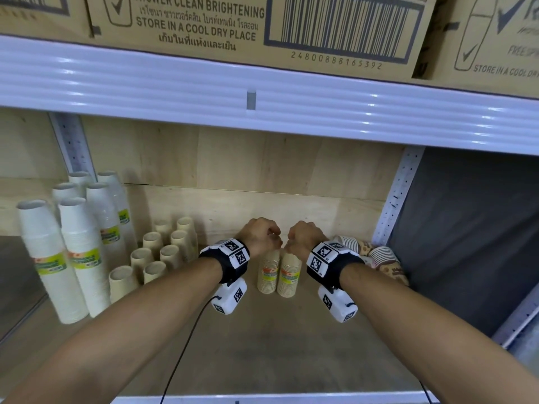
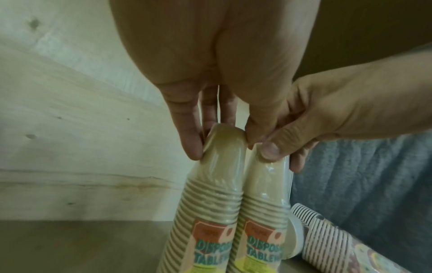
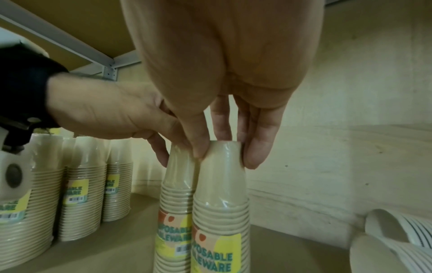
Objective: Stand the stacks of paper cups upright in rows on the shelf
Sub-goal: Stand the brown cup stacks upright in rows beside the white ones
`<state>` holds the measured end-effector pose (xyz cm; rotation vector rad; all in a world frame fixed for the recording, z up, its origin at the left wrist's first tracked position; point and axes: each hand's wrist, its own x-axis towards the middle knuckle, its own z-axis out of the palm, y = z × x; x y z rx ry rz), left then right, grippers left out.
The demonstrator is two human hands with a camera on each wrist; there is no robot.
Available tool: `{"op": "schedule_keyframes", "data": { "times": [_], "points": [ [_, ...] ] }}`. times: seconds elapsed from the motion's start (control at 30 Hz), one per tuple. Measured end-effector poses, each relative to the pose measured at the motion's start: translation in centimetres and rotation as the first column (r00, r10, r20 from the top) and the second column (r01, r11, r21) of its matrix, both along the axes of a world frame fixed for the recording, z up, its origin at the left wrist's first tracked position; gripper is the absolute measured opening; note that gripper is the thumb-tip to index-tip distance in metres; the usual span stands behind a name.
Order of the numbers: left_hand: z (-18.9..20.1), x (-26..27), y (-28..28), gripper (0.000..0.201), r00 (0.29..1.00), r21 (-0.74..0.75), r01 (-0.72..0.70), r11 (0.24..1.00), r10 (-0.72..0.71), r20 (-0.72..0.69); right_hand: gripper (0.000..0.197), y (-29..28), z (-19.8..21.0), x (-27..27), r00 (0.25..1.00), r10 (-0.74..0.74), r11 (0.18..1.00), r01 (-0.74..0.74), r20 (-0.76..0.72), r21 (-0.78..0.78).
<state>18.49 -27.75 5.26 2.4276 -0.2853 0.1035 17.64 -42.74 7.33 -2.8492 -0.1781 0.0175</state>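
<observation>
On the wooden shelf (image 1: pixel 291 330), right in the middle, two tan cup stacks stand upright side by side, touching. Both are ribbed paper cups, tapered, wrapped in shiny clear plastic with a yellow and orange label. My left hand (image 1: pixel 258 233) comes down from above and its fingers pinch the top of the left stack (image 1: pixel 267 272), thumb on one side and fingers on the other. The right hand (image 1: pixel 304 235) does the same on the right stack (image 1: pixel 289 275), fingertips curled round the upturned base of the top cup. Knuckles of both hands nearly meet.

Further left, more short tan stacks (image 1: pixel 163 252) stand in neat rows, and beyond those are taller white stacks (image 1: pixel 84 258) with green labels. Off to the right, a few striped and patterned cups (image 1: pixel 382 258) lie on their sides near the metal upright post (image 1: pixel 399 193). Big cardboard boxes (image 1: pixel 262 27) sit on the white metal shelf above.
</observation>
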Motion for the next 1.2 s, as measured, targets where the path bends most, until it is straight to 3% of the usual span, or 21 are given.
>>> {"op": "schedule_keyframes", "data": {
  "times": [0.33, 0.53, 0.77, 0.83, 0.9, 0.97, 1.03, 1.2],
  "points": [
    [0.0, -0.2, -0.2, 0.040, 1.000, 0.024, -0.011, 1.000, 0.012, -0.011, 0.025, 0.0, -0.6, 0.6, 1.000, -0.001, 1.000, 0.001, 0.003, -0.001],
    [0.9, -0.4, -0.4, 0.039, 0.999, 0.099, 0.021, 0.995, -0.016, -0.050, 0.043, 0.1, -0.4, 0.5, 1.000, 0.012, 1.000, -0.012, -0.006, -0.027],
    [3.2, -1.6, 0.0, 0.035, 0.989, 0.272, 0.054, 0.961, -0.014, -0.150, 0.040, 1.1, 0.9, -0.4, 0.998, 0.055, 0.998, -0.056, -0.026, -0.028],
    [4.1, -2.5, 0.7, 0.033, 0.980, 0.301, 0.057, 0.952, 0.005, -0.201, 0.032, 2.0, 1.7, -1.3, 0.995, 0.079, 0.995, -0.082, -0.055, -0.051],
    [5.0, -3.5, 1.7, 0.031, 0.966, 0.294, 0.056, 0.954, 0.023, -0.259, 0.011, 2.9, 2.5, -2.0, 0.992, 0.099, 0.991, -0.105, -0.081, -0.085],
    [5.8, -4.6, 2.8, 0.030, 0.952, 0.322, 0.058, 0.945, 0.045, -0.303, 0.026, 4.0, 3.2, -2.7, 0.985, 0.131, 0.985, -0.142, -0.108, -0.098],
    [6.6, -5.7, 4.0, 0.028, 0.937, 0.339, 0.056, 0.939, 0.068, -0.343, 0.022, 5.2, 4.0, -3.6, 0.976, 0.177, 0.973, -0.194, -0.129, -0.127],
    [7.9, -9.3, 7.3, 0.021, 0.910, 0.342, -0.008, 0.940, 0.149, -0.388, 0.035, 8.4, 5.1, -6.1, 0.928, 0.305, 0.938, -0.332, -0.213, -0.100]
  ]
}}
